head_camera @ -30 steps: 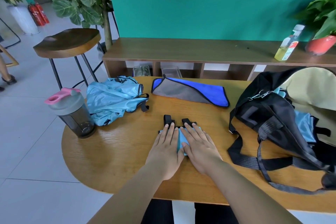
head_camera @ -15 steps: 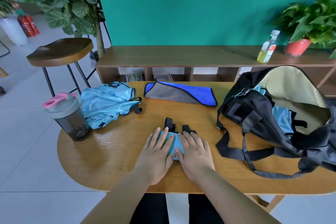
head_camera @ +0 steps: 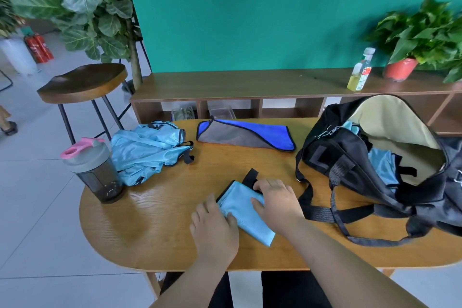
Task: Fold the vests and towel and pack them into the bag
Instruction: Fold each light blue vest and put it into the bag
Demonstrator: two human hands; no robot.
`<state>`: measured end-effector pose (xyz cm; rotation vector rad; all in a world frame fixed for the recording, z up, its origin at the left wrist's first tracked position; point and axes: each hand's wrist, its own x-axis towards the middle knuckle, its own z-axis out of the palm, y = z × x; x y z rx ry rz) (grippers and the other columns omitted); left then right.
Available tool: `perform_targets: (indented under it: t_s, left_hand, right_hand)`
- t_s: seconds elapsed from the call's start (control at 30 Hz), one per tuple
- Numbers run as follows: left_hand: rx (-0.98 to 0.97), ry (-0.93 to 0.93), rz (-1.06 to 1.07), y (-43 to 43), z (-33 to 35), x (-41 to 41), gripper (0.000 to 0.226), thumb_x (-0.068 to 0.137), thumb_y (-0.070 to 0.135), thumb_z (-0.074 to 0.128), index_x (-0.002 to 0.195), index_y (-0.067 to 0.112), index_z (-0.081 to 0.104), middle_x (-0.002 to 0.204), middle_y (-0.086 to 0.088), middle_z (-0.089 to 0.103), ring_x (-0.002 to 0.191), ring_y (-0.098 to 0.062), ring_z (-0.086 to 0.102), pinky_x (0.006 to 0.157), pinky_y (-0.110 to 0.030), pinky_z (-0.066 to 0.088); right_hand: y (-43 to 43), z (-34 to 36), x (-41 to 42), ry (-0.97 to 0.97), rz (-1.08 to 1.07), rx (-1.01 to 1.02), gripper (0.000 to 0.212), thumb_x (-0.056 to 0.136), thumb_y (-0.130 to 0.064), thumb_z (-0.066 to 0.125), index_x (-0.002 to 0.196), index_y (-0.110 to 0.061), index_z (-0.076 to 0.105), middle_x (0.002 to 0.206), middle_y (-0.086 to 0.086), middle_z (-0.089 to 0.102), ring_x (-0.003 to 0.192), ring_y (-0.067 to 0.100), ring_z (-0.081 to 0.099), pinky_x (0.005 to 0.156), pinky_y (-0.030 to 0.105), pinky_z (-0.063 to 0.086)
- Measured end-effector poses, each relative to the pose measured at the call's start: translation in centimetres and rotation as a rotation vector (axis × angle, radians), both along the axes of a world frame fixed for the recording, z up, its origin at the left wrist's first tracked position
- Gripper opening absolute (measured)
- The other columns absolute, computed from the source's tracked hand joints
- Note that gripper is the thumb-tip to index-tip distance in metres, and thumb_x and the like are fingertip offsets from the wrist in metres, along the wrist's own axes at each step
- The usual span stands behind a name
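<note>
**Item:** folded vest [head_camera: 246, 212], light blue with black straps, lying at the middle of the bench [head_camera: 155, 227] towards its near edge, its straps pointing at the far edge.

**Hands:** The right hand [head_camera: 277, 201] is gripping the folded vest along its right side, fingers curling over the strap end and thumb lying on the cloth. The left hand [head_camera: 215, 230] is touching the vest's left edge with its thumb on the cloth. Whether its fingers are tucking under that edge cannot be told. The vest is sitting between the two hands, in contact with both.

**Step in hand, as judged:** lifting the folded vest across to the bag [head_camera: 322, 147], which is standing open at the right end of the bench with a packed vest [head_camera: 382, 165] showing inside.

**Handling advice:** Both hands should be supporting the bundle from opposite sides, clamping the layers so the fold is not springing open. The straps are hanging loose and should be kept tucked, clear of the bag's handles lying just beside the right hand.

**Remaining, as judged:** crumpled vest [head_camera: 147, 150] at the far left beside a shaker bottle [head_camera: 96, 172], and towel [head_camera: 240, 136] at the far edge.
</note>
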<state>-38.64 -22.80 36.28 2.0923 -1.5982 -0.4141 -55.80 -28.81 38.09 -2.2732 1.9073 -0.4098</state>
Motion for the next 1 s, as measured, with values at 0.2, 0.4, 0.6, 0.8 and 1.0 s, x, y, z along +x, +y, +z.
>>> perform_targets:
  t_s: [0.2, 0.4, 0.6, 0.8, 1.0]
  left_hand:
    - [0.107, 0.249, 0.028, 0.0, 0.6, -0.1, 0.064, 0.098, 0.045, 0.055, 0.154, 0.023, 0.034, 0.125, 0.002, 0.052, 0.114, -0.019, 0.052, 0.099, -0.039, 0.047]
    - [0.303, 0.512, 0.017, -2.4, 2.8, 1.1, 0.03, 0.096, 0.038, 0.065, 0.115, 0.018, 0.054, 0.092, 0.008, 0.063, 0.078, -0.009, 0.062, 0.061, -0.027, 0.045]
    - [0.414, 0.667, 0.114, -4.6, 4.1, 0.8, 0.034, 0.089, 0.035, 0.076, 0.078, 0.015, 0.05, 0.07, -0.002, 0.045, 0.06, -0.018, 0.044, 0.059, -0.028, 0.034]
    - [0.347, 0.645, 0.034, -3.6, 3.4, -1.3, 0.019, 0.086, 0.025, 0.074, 0.103, 0.02, 0.068, 0.096, -0.002, 0.075, 0.086, -0.022, 0.073, 0.083, -0.043, 0.062]
    - [0.269, 0.646, 0.024, -3.3, 4.4, -2.5, 0.028, 0.094, 0.022, 0.072, 0.107, 0.021, 0.047, 0.101, -0.005, 0.064, 0.081, -0.019, 0.066, 0.061, -0.031, 0.05]
  right_hand:
    - [-0.1, -0.2, -0.3, -0.065, -0.059, 0.142, 0.033, 0.102, -0.046, 0.055, 0.132, -0.033, 0.048, 0.114, -0.011, 0.063, 0.106, 0.013, 0.06, 0.1, 0.033, 0.046]
    - [0.5, 0.3, 0.4, -0.182, -0.199, 0.285, 0.033, 0.099, -0.043, 0.058, 0.125, -0.028, 0.045, 0.085, -0.005, 0.065, 0.068, 0.013, 0.065, 0.051, 0.03, 0.047]
    - [0.9, 0.9, 1.0, -0.237, -0.239, 0.372, 0.036, 0.1, -0.042, 0.056, 0.129, -0.024, 0.045, 0.09, -0.003, 0.064, 0.073, 0.013, 0.065, 0.053, 0.029, 0.045]
    - [1.7, 0.7, 0.6, -0.314, -0.263, 0.393, 0.036, 0.101, -0.042, 0.058, 0.129, -0.025, 0.045, 0.088, -0.002, 0.064, 0.069, 0.013, 0.063, 0.05, 0.028, 0.044]
    - [2.8, 0.6, -0.2, -0.473, -0.294, 0.327, 0.031, 0.103, -0.05, 0.057, 0.122, -0.026, 0.049, 0.09, -0.012, 0.059, 0.076, 0.009, 0.065, 0.068, 0.036, 0.06]
